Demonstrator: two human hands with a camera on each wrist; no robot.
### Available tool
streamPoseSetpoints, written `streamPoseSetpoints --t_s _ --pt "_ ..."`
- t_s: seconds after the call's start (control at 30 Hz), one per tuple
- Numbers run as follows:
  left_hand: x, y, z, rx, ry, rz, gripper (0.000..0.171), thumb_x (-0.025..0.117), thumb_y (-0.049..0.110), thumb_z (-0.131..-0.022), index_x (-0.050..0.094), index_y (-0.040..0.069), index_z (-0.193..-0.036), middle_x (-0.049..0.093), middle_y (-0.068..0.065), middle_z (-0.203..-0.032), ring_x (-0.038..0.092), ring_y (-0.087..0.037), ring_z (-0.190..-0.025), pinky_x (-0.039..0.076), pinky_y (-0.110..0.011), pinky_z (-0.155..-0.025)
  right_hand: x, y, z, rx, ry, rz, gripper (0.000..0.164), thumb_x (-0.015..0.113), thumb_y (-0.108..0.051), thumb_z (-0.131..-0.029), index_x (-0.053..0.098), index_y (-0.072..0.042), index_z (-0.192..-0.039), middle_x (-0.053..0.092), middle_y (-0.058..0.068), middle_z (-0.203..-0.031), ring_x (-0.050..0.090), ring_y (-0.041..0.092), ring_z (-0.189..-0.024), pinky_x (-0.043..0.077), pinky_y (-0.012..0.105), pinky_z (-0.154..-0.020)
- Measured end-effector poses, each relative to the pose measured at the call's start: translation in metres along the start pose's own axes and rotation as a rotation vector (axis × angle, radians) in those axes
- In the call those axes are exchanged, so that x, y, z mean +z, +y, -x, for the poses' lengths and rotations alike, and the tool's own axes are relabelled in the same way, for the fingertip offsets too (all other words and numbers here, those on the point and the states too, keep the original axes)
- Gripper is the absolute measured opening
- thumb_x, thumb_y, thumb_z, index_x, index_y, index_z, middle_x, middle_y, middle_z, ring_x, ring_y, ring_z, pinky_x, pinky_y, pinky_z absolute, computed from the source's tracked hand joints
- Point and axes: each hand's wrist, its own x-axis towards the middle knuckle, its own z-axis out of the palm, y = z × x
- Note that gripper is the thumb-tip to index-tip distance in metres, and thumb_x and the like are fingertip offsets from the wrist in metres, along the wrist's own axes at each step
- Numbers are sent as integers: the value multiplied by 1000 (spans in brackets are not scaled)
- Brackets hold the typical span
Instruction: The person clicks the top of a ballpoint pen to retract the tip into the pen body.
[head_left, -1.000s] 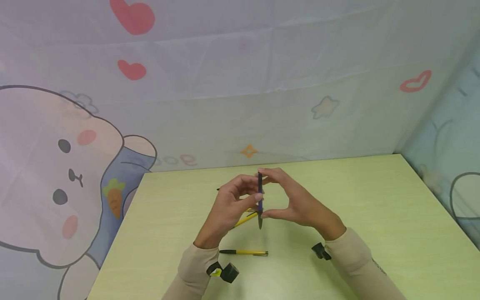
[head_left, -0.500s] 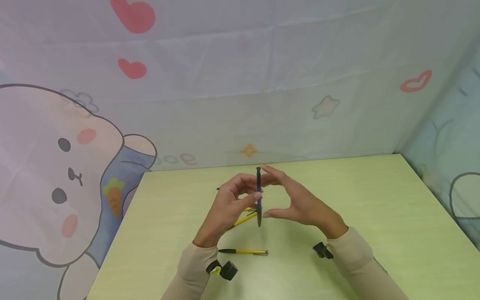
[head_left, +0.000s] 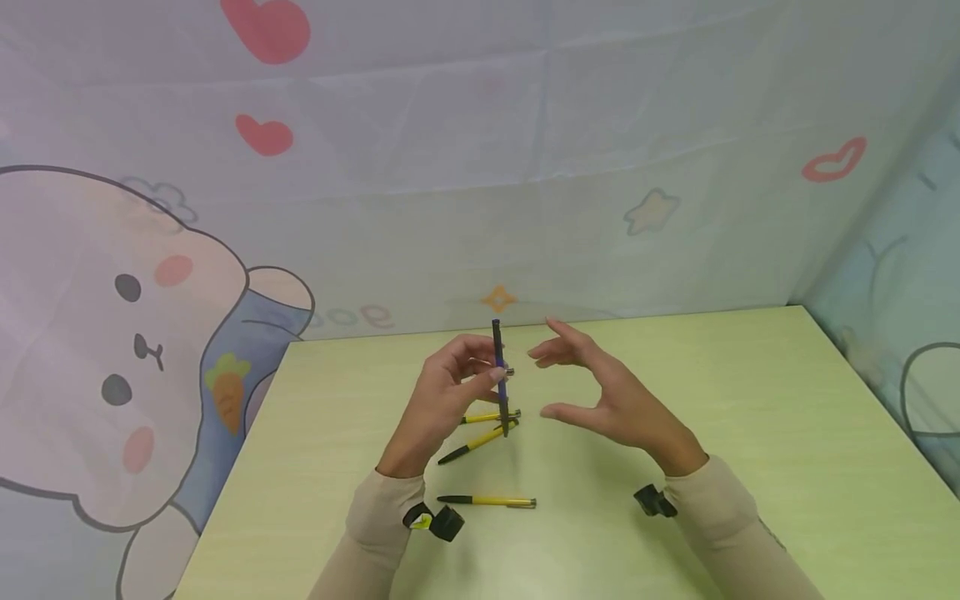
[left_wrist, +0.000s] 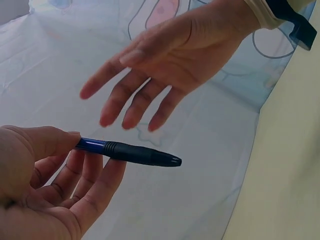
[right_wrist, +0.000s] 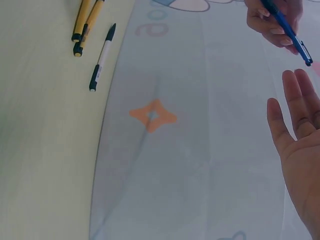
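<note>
A pale cloth backdrop printed with hearts and stars stands behind a light yellow-green worktop. At far left, well apart from the fingers, the cloth carries a large cartoon animal in blue with a carrot. To its right, a beige left sleeve bears a black device below the wrist.

The left hand pinches a blue and black pen between thumb and fingers, above the worktop; the pen is nearly upright, clip end up and tapered tip down. Below the left fingers lie three yellow and black pens: one just under them, a slanted one with its clip end near the first, and one lying nearer the person. Beyond the left fingers, near the worktop's back edge, rests a white and black pen, mostly hidden by the hand in the head view.

Right of the held pen, the right hand hangs just apart from it, fingers extended and thumb set wide from them. Below its wrist, the right sleeve bears another black device.
</note>
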Motion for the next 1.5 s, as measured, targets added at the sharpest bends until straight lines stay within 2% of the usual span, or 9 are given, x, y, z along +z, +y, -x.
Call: streamPoseSetpoints --t_s 0.2,0.4,0.53,0.7,0.8,0.97,1.2,1.37,1.5 --pt "-9 -8 -10 -4 44 66 26 67 12 -99 61 9 -124 60 -17 -118 65 -34 -104 61 -48 -83 -3 2 5 -1 33 -12 103 83 -6 -85 18 -21 -163 58 -2 -139 59 19 -126 42 30 -113" --pt "-19 -16 -20 13 91 157 28 66 10 -100 59 7 -126 60 -15 -118 68 -26 -102 61 -48 -85 -6 5 10 12 36 10 102 82 -7 -86 18 -21 -163 58 -2 -140 59 17 -126 40 26 -113" --pt "-24 -18 -25 13 94 166 29 66 10 -99 59 6 -127 59 -14 -117 68 -24 -101 61 -48 -86 -8 7 12 26 37 16 99 81 -9 -87 18 -22 -163 58 2 -140 59 17 -126 40 26 -113" --pt "-32 -24 -33 1 95 115 28 67 12 -99 60 8 -127 59 -12 -116 66 -29 -105 60 -50 -85 -9 7 14 25 38 19 97 81 -9 -87 21 -21 -163 59 6 -139 59 17 -126 40 26 -113" --pt "-38 -30 -37 -20 97 98 27 67 11 -99 61 9 -126 60 -10 -115 65 -33 -105 61 -49 -84 -9 7 15 23 37 20 96 81 -9 -88 22 -21 -163 59 4 -140 59 17 -126 40 27 -113" --pt "-45 -36 -42 -62 76 37 30 66 11 -100 60 11 -129 60 -12 -114 67 -28 -100 61 -46 -82 -9 6 16 46 36 23 95 81 -12 -88 23 -23 -162 58 -2 -140 59 15 -127 40 27 -113" --pt "-52 -46 -48 -125 5 -78 33 64 9 -100 59 10 -133 60 -16 -118 61 -44 -107 61 -44 -79 -11 8 20 36 42 27 94 81 -11 -88 24 -21 -162 58 -1 -140 59 17 -126 41 27 -113" --pt "-56 -54 -51 -152 -40 -192 33 66 10 -99 61 10 -132 60 -15 -117 63 -34 -100 59 -46 -81 -11 11 26 28 52 8 92 80 -7 -88 25 -18 -162 58 1 -140 61 20 -124 40 26 -112" --pt "-60 -61 -53 -151 -90 -260 32 67 11 -99 63 10 -131 61 -13 -116 63 -33 -100 59 -47 -82 -11 14 30 23 63 -12 91 79 -4 -88 27 -17 -161 59 3 -140 62 23 -122 40 25 -113"
